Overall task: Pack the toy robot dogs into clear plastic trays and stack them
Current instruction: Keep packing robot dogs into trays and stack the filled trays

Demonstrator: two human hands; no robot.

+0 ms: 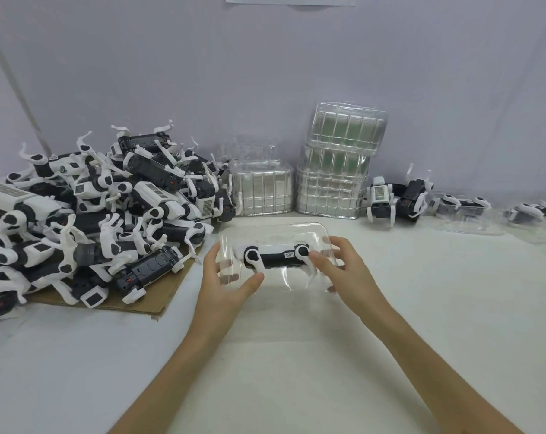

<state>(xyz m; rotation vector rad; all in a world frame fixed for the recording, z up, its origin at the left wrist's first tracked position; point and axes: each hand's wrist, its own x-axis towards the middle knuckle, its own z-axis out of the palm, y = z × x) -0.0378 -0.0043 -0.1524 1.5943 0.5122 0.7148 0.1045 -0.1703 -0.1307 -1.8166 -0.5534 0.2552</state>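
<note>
— Right, one toy robot dog lies in one clear tray, centre frame.
— Hands?
— Two: left hand and right hand, each grip clamped on a tray end.
— Elsewhere?
— Two loose dogs, two packed trays right; two tray stacks upper centre; a heap of dogs left.

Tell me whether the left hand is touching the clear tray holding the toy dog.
Touching. The head view shows the left hand gripping the left end of the clear tray, thumb in front, fingers behind.
</note>
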